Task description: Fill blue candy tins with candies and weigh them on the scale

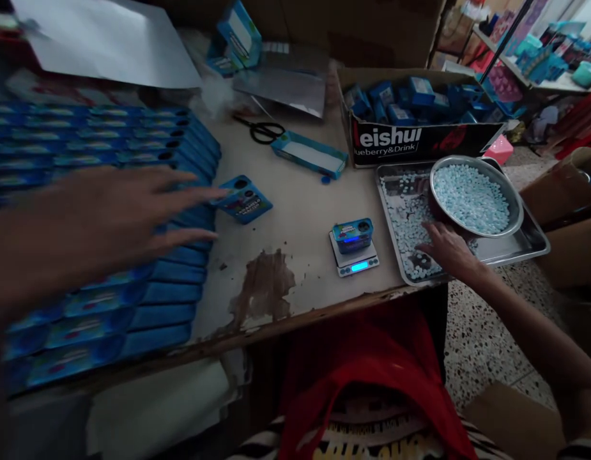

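My left hand [98,223], smeared by motion, stretches over stacked rows of blue boxes [170,291] at the left. Its fingers are spread, and one fingertip reaches the edge of a single small blue box [246,201] with a dark round spot on top. Another such box [353,236] sits on a small digital scale [345,259] with a lit display. On the right, my right hand [448,246] rests in a metal tray [525,252], fingers apart and touching loose pale blue pellets [405,217]. A round metal bowl [518,220] of the same pellets stands in the tray.
Behind the tray is an open carton [420,144] of small blue boxes. Black-handled scissors [266,132] and an open blue package [309,153] lie at the back. A worn brown patch [264,287] marks the table near its front edge. Cardboard boxes [563,204] stand at right.
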### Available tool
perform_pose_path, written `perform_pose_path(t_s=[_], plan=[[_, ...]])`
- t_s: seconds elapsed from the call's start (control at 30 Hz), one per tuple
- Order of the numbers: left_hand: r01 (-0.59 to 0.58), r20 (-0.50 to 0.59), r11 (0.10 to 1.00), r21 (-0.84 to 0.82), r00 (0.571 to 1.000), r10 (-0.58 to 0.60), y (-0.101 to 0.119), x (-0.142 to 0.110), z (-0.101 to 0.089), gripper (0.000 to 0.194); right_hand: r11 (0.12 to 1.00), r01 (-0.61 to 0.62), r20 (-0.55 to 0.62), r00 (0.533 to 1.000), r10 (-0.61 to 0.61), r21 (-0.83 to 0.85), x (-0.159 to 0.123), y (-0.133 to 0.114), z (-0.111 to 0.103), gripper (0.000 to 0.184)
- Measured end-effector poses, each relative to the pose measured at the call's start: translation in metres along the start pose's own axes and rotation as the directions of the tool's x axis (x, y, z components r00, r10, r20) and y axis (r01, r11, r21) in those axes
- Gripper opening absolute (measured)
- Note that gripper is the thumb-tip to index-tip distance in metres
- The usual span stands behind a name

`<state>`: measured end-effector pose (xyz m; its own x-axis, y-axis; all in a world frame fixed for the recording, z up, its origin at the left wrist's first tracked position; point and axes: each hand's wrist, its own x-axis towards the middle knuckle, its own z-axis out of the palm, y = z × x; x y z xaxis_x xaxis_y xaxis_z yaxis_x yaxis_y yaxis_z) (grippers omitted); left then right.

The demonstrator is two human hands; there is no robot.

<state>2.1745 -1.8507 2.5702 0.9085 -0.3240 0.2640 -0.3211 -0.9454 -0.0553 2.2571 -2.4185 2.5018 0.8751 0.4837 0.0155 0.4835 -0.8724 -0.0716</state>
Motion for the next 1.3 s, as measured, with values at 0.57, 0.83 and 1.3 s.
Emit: perform_pose_path(t_s=[0.57, 0.83, 1.3], plan=[[0.176, 0.086, 0.969, -0.171, 0.983, -0.164, 0.137, -0.047, 0.081, 0.041, 0.846, -0.166, 0.123, 0.985, 0.119, 0.507, 0.042, 0.01, 0.029, 0.013], [0.315, 0.051, 0.739, -0.595, 0.933, -0.357, 0.168, -0.011, 0.101, 0.075, 0.205, -0.466, 0.428, 0.881, 0.204, 0.861, 0.029, 0.011, 0.019, 0.036], [-0.13, -0.285, 0.886, -0.446, 0.958, -0.003, 0.237, 0.114, 0.094, 0.032, -0.01, -0.282, 0.272, 0.914, 0.301, 0.959, 0.03, -0.037, 0.013, 0.036]])
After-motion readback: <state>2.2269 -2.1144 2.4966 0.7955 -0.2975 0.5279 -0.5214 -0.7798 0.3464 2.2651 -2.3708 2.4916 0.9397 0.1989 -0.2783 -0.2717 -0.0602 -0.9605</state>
